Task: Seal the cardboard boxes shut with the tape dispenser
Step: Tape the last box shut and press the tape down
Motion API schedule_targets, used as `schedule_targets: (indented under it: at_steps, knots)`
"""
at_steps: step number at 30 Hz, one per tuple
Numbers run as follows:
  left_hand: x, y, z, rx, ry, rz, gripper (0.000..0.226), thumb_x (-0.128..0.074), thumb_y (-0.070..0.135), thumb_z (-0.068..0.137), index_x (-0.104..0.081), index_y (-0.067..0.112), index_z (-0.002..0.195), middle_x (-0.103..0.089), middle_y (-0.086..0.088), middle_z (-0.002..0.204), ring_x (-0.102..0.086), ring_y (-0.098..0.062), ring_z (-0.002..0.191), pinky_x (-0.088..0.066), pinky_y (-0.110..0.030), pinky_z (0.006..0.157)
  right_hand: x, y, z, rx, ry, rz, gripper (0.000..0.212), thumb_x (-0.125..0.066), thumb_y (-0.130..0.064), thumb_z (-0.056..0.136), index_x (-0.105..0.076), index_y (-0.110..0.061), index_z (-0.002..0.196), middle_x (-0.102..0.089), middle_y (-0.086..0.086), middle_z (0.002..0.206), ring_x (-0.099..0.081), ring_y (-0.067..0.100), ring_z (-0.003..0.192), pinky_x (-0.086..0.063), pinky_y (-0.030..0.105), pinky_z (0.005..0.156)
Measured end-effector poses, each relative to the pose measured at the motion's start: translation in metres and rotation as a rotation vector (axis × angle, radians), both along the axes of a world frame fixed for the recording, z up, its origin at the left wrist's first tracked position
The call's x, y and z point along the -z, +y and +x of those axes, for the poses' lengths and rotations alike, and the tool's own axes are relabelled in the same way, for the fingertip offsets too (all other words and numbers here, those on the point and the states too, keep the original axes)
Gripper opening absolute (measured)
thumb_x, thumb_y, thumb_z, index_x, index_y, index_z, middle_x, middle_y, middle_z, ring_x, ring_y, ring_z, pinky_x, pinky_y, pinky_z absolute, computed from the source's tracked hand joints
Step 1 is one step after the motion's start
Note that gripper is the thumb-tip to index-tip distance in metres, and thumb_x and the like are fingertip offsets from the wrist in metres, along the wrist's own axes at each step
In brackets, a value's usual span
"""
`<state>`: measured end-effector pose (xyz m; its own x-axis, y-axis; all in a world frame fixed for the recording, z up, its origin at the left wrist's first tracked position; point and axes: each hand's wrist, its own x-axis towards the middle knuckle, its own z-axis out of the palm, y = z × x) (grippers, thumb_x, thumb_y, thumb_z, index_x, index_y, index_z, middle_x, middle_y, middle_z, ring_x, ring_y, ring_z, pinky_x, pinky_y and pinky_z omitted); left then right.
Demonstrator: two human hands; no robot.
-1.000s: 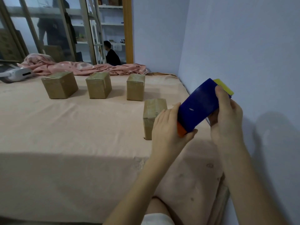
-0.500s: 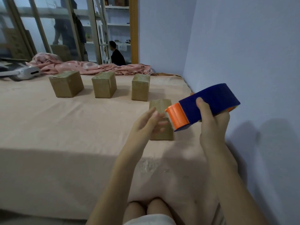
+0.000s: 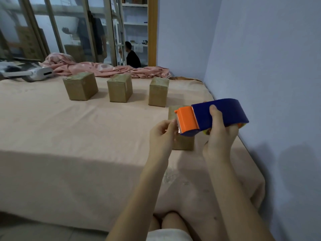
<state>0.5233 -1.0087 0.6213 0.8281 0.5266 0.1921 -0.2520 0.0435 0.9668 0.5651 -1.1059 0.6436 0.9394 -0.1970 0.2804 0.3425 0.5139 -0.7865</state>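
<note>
blue tape dispenser (image 3: 219, 114) in right hand (image 3: 219, 136)

Four boxes (image 3: 80, 86) (image 3: 119, 88) (image 3: 158, 91) (image 3: 182, 141) on the bed, one dispenser (image 3: 212, 117) up in two hands (image 3: 162, 134) (image 3: 219, 136), one blanket (image 3: 104, 67), two people behind glass.

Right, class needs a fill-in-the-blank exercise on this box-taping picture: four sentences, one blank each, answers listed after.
1. The right hand grips the blue and orange ____.
2. The number of cardboard boxes on the bed is ____.
3. The left hand has its fingertips at the ____ end of the tape dispenser.
4. The nearest box sits partly ____ the dispenser in this view.

Missing words: tape dispenser; four; orange; behind
</note>
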Motion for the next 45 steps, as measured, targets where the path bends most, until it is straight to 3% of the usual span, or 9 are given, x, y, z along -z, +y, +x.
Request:
schedule_targets:
  at_steps: [5,9,20,26,29,32,34,37,45]
  knots:
    - [-0.002,0.002,0.008,-0.19,-0.024,0.174,0.028,-0.049,0.021,0.098,-0.061,0.014,0.073,-0.06,0.002,0.064,-0.049,0.0,0.055,-0.042,-0.02,0.056,-0.002,0.014,0.002,0.056,0.03,0.051,0.035,-0.072,-0.027,0.079,-0.047,-0.03,0.103,-0.068,-0.012,0.088,-0.069,0.01,0.083,-0.052,0.02,0.061]
    - [-0.002,0.002,0.007,-0.271,-0.054,0.255,0.03,-0.049,0.018,0.098,-0.054,0.018,0.068,-0.055,0.005,0.061,-0.048,0.002,0.054,-0.038,-0.011,0.051,-0.009,0.021,0.008,0.062,0.119,0.133,0.037,-0.072,-0.024,0.079,-0.043,-0.031,0.101,-0.065,-0.009,0.091,-0.069,0.011,0.079,-0.052,0.021,0.059]
    - [0.004,-0.002,-0.001,-0.357,-0.085,0.244,0.025,-0.049,0.018,0.097,-0.06,0.022,0.074,-0.059,0.009,0.065,-0.055,0.003,0.063,-0.041,-0.008,0.056,-0.016,0.014,0.018,0.048,0.169,0.162,0.037,-0.072,-0.017,0.076,-0.045,-0.026,0.1,-0.065,-0.005,0.092,-0.069,0.01,0.073,-0.052,0.02,0.056]
    - [0.008,0.013,0.0,-0.351,-0.048,0.204,0.03,-0.051,0.021,0.096,-0.062,0.02,0.068,-0.057,0.011,0.054,-0.053,0.001,0.053,-0.041,-0.011,0.049,-0.024,0.005,0.018,0.147,0.135,0.184,0.035,-0.071,-0.015,0.077,-0.044,-0.028,0.094,-0.064,-0.008,0.088,-0.068,0.005,0.069,-0.051,0.019,0.056]
    - [0.011,0.026,-0.002,-0.279,-0.012,0.131,0.032,-0.052,0.018,0.095,-0.064,0.015,0.066,-0.053,0.009,0.048,-0.048,-0.003,0.047,-0.039,-0.013,0.046,-0.028,-0.001,0.019,0.219,-0.015,-0.051,0.031,-0.071,-0.016,0.079,-0.045,-0.028,0.09,-0.065,-0.018,0.077,-0.066,-0.002,0.072,-0.05,0.014,0.056]
    - [0.003,0.038,0.009,-0.214,0.053,0.074,0.034,-0.056,0.026,0.092,-0.065,0.012,0.062,-0.051,0.007,0.043,-0.048,-0.007,0.045,-0.04,-0.016,0.043,-0.028,0.004,0.018,0.255,-0.136,-0.269,0.03,-0.07,-0.017,0.081,-0.046,-0.026,0.098,-0.062,-0.016,0.085,-0.063,-0.006,0.076,-0.048,0.01,0.055]
    - [0.0,0.043,0.017,-0.235,0.085,0.16,0.038,-0.059,0.039,0.089,-0.065,0.014,0.06,-0.053,0.008,0.042,-0.049,-0.002,0.042,-0.042,-0.019,0.046,-0.028,0.008,0.019,0.304,-0.184,-0.384,0.033,-0.07,-0.022,0.081,-0.045,-0.026,0.103,-0.059,-0.016,0.092,-0.063,-0.001,0.081,-0.051,0.012,0.06]
    - [0.004,0.047,0.026,-0.274,0.089,0.306,0.038,-0.06,0.036,0.089,-0.065,0.015,0.058,-0.056,0.015,0.044,-0.051,0.002,0.043,-0.042,-0.024,0.055,-0.027,0.015,0.023,0.357,-0.226,-0.6,0.044,-0.069,-0.023,0.082,-0.047,-0.011,0.118,-0.062,-0.001,0.105,-0.061,0.011,0.09,-0.051,0.014,0.067]
    - [0.019,0.057,0.041,-0.264,0.125,0.324,0.038,-0.062,0.033,0.088,-0.066,0.014,0.056,-0.056,0.009,0.043,-0.051,0.001,0.043,-0.041,-0.026,0.055,-0.03,0.034,0.026,0.471,-0.311,-0.947,0.046,-0.067,-0.025,0.083,-0.046,-0.006,0.119,-0.061,0.008,0.108,-0.053,0.011,0.087,-0.045,0.023,0.066]
